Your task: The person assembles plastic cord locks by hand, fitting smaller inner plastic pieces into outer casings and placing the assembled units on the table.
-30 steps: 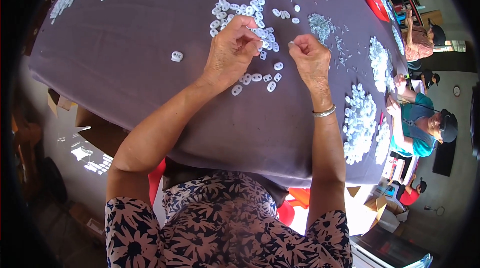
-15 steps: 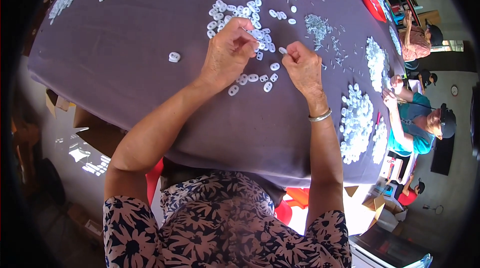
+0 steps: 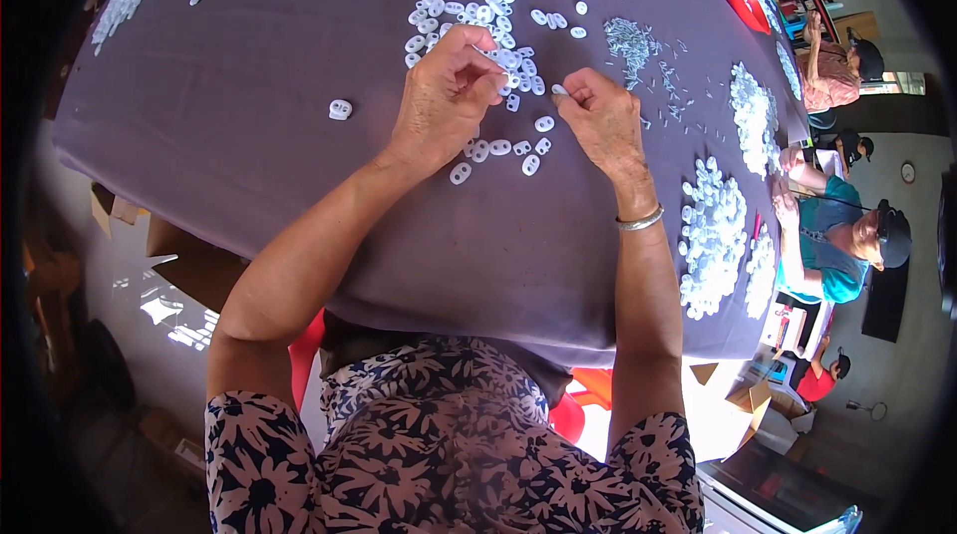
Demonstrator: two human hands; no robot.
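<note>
Small white plastic piece (image 3: 559, 90), upper centre of frame, pinched at fingertips of right hand (image 3: 601, 120); left hand (image 3: 444, 95) beside it, fingers closed on another white piece (image 3: 495, 55); loose white pieces (image 3: 498, 147) scattered on purple tablecloth (image 3: 249, 135).

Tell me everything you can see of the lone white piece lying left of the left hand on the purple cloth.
The lone white piece is small, rounded and flattish, with what look like two holes side by side; it looks like moulded plastic. It lies flat on the purple cloth, apart from the other white pieces, with nothing touching it. The left hand is to its right, well clear of it. Finer detail is too small to tell.
</note>
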